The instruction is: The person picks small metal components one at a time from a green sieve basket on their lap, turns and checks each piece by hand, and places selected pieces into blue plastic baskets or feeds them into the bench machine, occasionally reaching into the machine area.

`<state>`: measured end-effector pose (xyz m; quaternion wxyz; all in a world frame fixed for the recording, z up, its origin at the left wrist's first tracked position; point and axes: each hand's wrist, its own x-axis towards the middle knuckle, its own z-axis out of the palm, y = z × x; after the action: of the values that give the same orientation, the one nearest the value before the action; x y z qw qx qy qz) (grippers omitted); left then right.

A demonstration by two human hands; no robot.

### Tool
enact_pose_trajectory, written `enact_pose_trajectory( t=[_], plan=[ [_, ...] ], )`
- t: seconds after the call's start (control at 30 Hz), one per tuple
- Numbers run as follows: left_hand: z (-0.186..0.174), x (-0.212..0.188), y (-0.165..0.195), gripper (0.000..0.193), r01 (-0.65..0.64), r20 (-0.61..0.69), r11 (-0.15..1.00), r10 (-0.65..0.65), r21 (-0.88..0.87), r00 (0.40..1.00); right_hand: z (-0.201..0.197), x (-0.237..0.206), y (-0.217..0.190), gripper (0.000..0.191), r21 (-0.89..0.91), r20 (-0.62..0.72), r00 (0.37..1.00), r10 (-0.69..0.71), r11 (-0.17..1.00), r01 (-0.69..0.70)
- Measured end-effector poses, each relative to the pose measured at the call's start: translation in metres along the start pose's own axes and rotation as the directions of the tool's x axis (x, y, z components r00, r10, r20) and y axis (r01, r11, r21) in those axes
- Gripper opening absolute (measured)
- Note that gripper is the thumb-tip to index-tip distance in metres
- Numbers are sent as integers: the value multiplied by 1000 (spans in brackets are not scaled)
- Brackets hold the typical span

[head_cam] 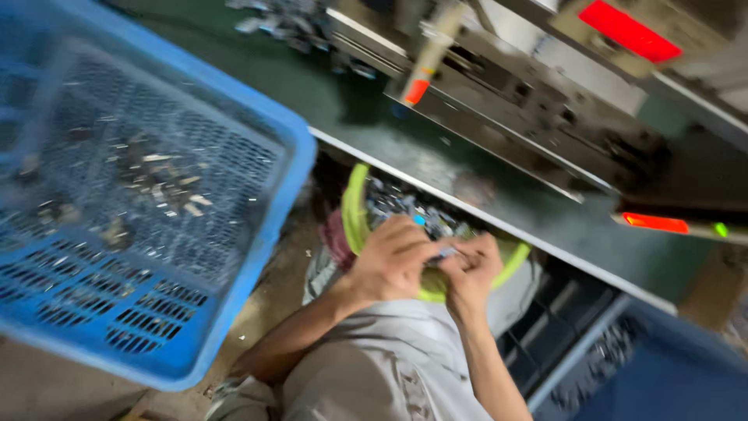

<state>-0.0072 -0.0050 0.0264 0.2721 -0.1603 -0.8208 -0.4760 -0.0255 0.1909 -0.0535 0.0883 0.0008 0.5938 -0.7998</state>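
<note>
A factory workshop: metal machine [530, 109], parts crate [257, 257].

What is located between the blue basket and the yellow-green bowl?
In the head view, only a dim gap beside the table edge separates the blue basket from the yellow-green bowl; blur hides details.

Bare forearms and hands [393, 261], no gloves or sleeves; light grey trousers below.
</note>
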Motion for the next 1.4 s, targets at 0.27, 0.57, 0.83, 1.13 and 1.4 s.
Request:
enact_pose_trajectory(
  t=[0.27, 0.57, 0.83, 1.13, 1.4],
  plan=[
    [-1, -1, 13, 25, 37, -132, 999, -39, -21, 990, 31, 35, -95, 35, -241, 96, 942, -323, 910, 336],
    [-9, -4, 9, 27, 358, -72, 929, -353, 89, 933, 48, 164, -149, 30, -707, 410, 585, -699, 161, 688],
    [6, -13, 1, 25, 467, -26, 878, -472, -107, 881, 57, 149, -182, 29, -655, 589, 570, -572, 74, 752],
    [7, -23, -5, 23, 383, 179, 512, -402, -769, 898, 37, 12, -56, 21, -628, 340, 937, -77, 723, 287],
    [8, 40, 14, 23, 421, 224, 806, -358, -416, 907, 13, -9, -55, 13, -579, 94, 914, -394, 726, 372]
  ],
)
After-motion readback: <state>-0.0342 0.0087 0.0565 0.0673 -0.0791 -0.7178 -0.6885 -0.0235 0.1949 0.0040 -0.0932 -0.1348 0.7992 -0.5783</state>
